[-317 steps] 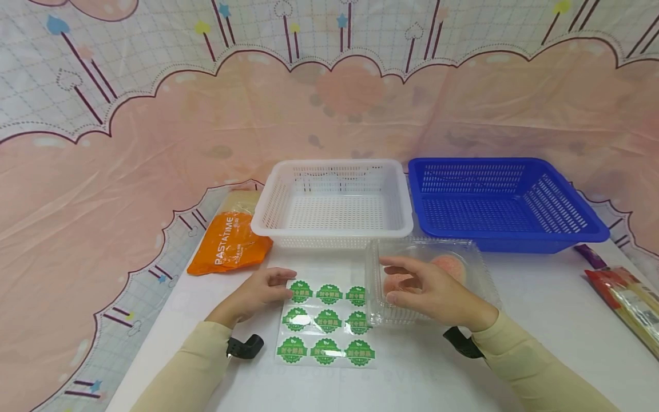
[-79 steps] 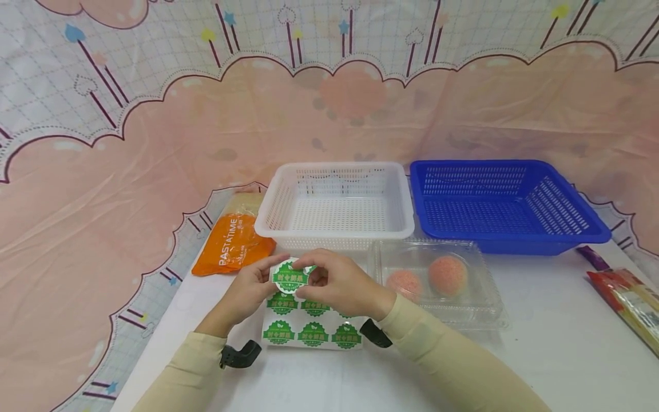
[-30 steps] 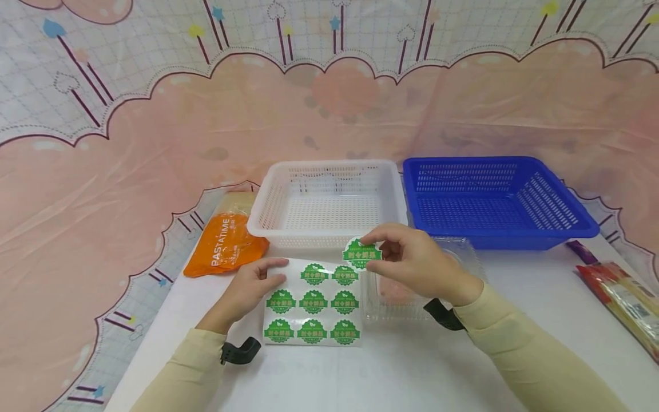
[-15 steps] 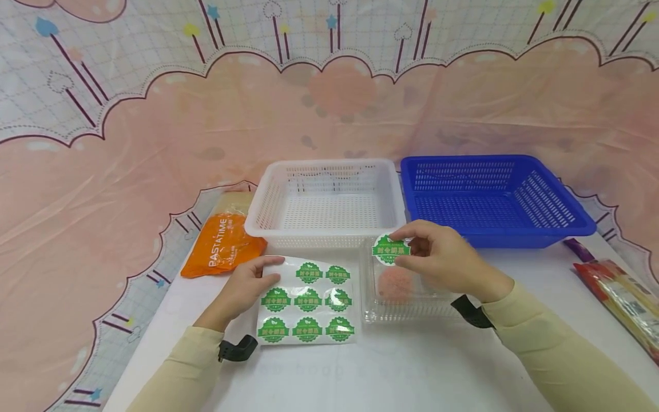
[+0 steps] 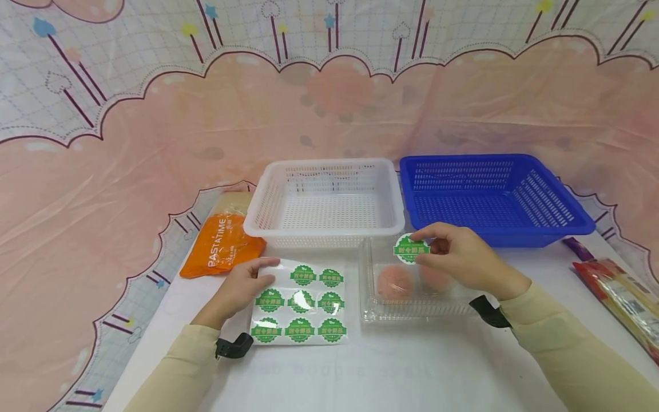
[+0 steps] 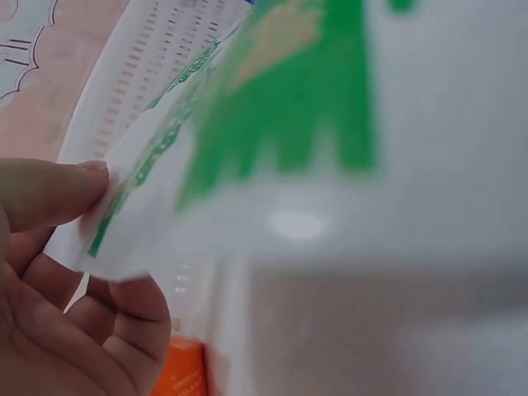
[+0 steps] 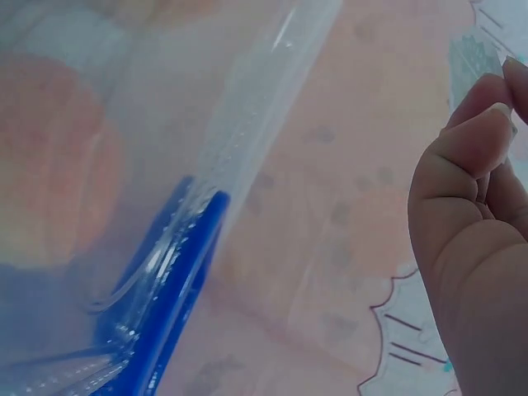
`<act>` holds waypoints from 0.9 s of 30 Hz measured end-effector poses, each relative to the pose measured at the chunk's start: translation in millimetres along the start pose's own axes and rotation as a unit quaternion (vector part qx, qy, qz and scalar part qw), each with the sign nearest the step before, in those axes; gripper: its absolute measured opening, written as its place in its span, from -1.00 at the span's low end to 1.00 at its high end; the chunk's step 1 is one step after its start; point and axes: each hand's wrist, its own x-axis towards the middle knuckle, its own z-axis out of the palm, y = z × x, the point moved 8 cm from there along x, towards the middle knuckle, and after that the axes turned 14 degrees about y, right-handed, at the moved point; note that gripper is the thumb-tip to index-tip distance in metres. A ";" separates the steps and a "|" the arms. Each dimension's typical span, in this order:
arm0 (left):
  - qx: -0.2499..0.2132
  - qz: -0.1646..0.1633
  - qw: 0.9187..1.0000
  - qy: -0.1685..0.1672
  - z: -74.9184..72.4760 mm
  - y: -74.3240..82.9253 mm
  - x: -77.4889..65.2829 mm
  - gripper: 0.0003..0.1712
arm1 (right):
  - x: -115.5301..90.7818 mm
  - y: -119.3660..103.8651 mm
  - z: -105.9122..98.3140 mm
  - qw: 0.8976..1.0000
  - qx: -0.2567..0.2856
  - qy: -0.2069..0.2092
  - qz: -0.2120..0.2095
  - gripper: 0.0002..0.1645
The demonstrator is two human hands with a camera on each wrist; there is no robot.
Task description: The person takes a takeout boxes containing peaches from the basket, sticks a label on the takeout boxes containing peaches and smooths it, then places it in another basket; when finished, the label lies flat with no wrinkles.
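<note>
While a pink patterned cloth backs the white table, the right hand reaches over a clear box, its grip pinching a round green sticker; leftward, the left hand pinches the upper left corner of a sticker sheet.

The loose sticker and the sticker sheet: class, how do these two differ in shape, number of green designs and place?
The loose sticker is round; the sticker sheet is roughly rectangular.
The loose sticker shows one green design; the sticker sheet shows eight.
The right grip pinches the loose sticker; the left grip holds the sticker sheet.
Both share green designs on white.
</note>
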 end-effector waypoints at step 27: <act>0.033 -0.037 0.999 -0.013 3.8 -20.3 9.9 -0.53 | -13.6 39.9 -13.0 0.999 -0.027 -0.010 0.046 -0.57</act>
